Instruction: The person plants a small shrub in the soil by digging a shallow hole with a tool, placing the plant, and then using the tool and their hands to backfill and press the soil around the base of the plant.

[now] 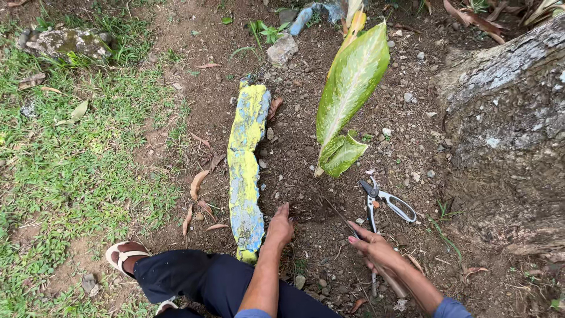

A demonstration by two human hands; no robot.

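Pressing fingers-down into the soil [306, 176], the left hand [281, 225] sits just below the plant [347, 100], nearer it; the right hand [372, 247] grips a stick [338, 215] slanting toward the stem.

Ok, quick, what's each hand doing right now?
Left hand: empty, fingers pressed into the soil.
Right hand: closed on a thin stick.

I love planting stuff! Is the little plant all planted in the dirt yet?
Nearly, it seems. The plant already stands upright in the dark soil. Right now the left hand presses the loose earth near its base, and the right hand holds a thin stick poking the ground. The pruning shears lie unused. The soil looks uneven, so firming may remain.
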